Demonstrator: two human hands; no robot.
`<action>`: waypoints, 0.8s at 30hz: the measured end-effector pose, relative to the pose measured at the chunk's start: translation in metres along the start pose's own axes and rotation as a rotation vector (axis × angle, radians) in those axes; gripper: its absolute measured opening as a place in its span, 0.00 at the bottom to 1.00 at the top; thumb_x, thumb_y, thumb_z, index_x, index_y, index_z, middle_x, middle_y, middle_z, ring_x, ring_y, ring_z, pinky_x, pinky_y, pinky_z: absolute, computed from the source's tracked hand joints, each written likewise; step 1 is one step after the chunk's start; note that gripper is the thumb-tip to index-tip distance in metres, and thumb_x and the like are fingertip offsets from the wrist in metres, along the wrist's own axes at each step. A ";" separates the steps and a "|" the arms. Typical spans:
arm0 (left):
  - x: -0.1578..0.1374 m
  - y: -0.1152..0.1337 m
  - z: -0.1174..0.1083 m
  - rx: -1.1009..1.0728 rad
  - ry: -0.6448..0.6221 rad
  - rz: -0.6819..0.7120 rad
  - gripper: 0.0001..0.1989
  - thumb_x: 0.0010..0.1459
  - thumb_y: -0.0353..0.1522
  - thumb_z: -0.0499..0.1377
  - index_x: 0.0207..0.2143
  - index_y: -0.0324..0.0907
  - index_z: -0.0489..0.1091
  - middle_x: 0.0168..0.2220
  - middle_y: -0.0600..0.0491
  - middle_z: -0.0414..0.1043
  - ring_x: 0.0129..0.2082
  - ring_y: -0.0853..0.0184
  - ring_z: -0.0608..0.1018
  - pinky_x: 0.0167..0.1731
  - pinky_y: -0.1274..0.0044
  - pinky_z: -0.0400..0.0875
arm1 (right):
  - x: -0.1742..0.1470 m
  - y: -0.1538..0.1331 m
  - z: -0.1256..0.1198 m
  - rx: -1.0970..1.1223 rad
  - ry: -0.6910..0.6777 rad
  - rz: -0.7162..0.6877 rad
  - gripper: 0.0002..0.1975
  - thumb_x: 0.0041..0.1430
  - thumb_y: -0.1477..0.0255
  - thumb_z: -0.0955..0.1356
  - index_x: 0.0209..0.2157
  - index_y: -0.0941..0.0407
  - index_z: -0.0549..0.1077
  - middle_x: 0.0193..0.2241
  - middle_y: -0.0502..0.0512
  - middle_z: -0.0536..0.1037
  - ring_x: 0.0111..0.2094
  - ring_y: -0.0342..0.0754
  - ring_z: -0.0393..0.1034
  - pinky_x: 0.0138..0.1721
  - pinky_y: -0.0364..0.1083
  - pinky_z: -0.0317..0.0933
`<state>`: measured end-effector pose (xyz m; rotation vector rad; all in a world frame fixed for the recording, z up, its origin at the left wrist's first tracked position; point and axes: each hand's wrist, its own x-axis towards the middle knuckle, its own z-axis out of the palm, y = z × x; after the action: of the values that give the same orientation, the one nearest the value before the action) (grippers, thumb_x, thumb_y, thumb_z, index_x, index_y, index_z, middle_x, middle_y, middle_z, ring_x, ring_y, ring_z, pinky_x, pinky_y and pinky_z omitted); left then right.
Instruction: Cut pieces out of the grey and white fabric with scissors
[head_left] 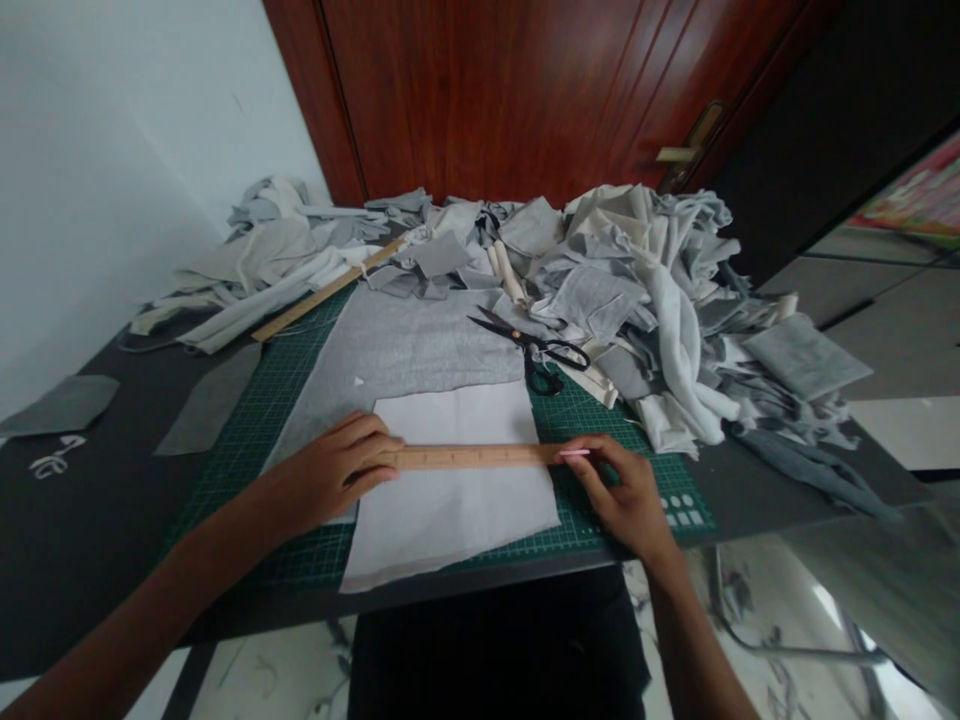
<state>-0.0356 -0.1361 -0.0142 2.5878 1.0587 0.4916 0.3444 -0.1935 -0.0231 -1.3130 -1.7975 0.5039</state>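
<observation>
A wooden ruler point(469, 457) lies across a white cloth piece point(450, 520), running from side to side. My left hand point(349, 465) grips its left end between thumb and fingers. At the other end, my right hand point(619, 490) pinches the ruler's tip together with a thin pink piece point(575, 452), too small to name surely. The white cloth overlaps a larger grey cloth point(420, 340) behind it. Both rest on a green cutting mat point(600, 420). Black-handled scissors point(536, 345) lie partly open on the grey cloth and mat, beyond my right hand.
Heaped grey and cream cloth scraps point(600, 290) cover the table's back and right. A longer wooden ruler point(322, 300) slants at the back left, near more scraps point(262, 250). Grey cloth pieces point(210, 400) lie left on the dark table point(97, 540). A wooden door point(487, 90) stands behind.
</observation>
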 end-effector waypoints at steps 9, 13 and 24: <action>-0.006 0.001 0.005 0.024 0.020 -0.109 0.13 0.69 0.41 0.56 0.42 0.42 0.74 0.43 0.49 0.72 0.44 0.61 0.76 0.49 0.69 0.73 | 0.017 -0.012 0.027 -0.068 -0.160 -0.164 0.06 0.70 0.70 0.65 0.44 0.51 0.74 0.47 0.56 0.81 0.50 0.54 0.74 0.53 0.55 0.65; -0.004 0.001 0.002 -0.011 -0.009 -0.106 0.12 0.69 0.40 0.56 0.44 0.43 0.74 0.43 0.50 0.71 0.43 0.62 0.76 0.47 0.71 0.72 | 0.018 -0.002 0.026 -0.130 -0.151 -0.138 0.06 0.70 0.71 0.66 0.44 0.52 0.75 0.56 0.57 0.78 0.54 0.56 0.70 0.57 0.59 0.61; 0.046 0.011 -0.017 0.062 -0.083 0.188 0.09 0.69 0.37 0.57 0.44 0.43 0.74 0.44 0.49 0.73 0.46 0.59 0.73 0.49 0.69 0.66 | 0.024 -0.005 0.028 -0.119 -0.114 -0.164 0.05 0.69 0.73 0.67 0.42 0.53 0.76 0.47 0.57 0.78 0.50 0.53 0.71 0.53 0.53 0.63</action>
<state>-0.0047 -0.1084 0.0145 2.7512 0.8206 0.3968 0.3167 -0.1695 -0.0266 -1.2234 -2.0371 0.3941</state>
